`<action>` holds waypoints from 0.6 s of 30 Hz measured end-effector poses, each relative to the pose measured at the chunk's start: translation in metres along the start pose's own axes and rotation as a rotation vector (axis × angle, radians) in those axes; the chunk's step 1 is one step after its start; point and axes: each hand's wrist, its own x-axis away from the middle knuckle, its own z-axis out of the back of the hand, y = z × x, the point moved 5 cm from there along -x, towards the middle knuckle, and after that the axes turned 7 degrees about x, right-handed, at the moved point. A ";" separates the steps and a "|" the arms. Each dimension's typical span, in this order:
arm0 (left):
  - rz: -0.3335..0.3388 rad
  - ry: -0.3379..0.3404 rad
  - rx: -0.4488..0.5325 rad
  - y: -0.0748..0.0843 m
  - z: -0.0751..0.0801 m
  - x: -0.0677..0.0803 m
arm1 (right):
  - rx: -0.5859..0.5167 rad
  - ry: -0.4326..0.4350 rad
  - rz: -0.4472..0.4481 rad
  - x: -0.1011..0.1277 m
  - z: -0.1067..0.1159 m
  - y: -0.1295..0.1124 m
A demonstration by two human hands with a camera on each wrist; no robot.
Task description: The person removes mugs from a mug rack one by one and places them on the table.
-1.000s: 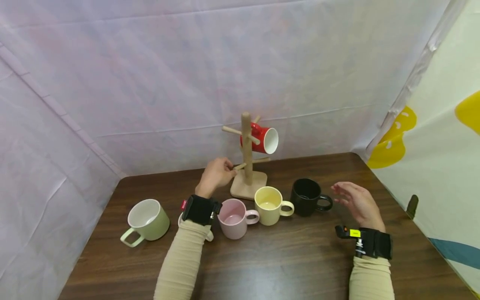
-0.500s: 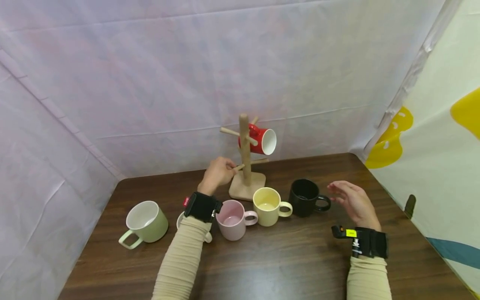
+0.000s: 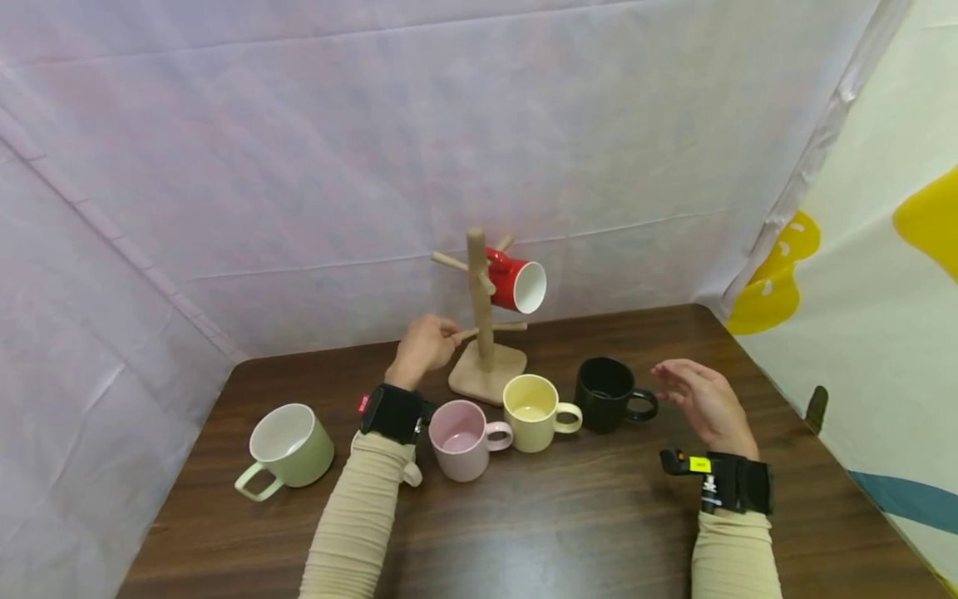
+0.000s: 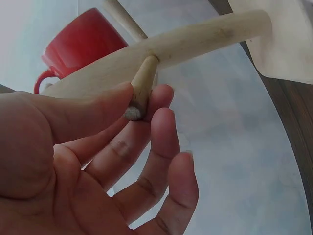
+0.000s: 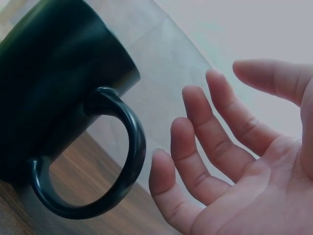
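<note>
A wooden mug tree (image 3: 483, 320) stands upright near the back of the table. With thumb and fingertips, my left hand (image 3: 425, 348) pinches the end of one lower peg (image 4: 143, 85); the left wrist view shows this close up. A red mug (image 3: 509, 284) hangs on its side from an upper peg. My right hand (image 3: 707, 403) is held in the air beside a black mug (image 3: 601, 403), fingers loosely bent and holding nothing. In the right wrist view, the fingertips are near the black mug's handle (image 5: 139, 142) but apart from it.
A yellow mug (image 3: 530, 428) and a pink mug (image 3: 460, 457) stand upright before the tree. My left forearm mostly hides a white mug (image 3: 412, 475). Farther left is a light green mug (image 3: 310, 457). White cloth (image 3: 337, 166) hangs behind the table (image 3: 561, 532).
The mug tree has turned slightly and shifted a little left with the red mug on it, my left hand keeping its pinch. My right hand stays beside the black mug.
</note>
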 end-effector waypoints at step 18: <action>0.076 0.003 0.063 -0.017 0.008 -0.004 | -0.012 -0.016 0.016 -0.001 -0.001 0.001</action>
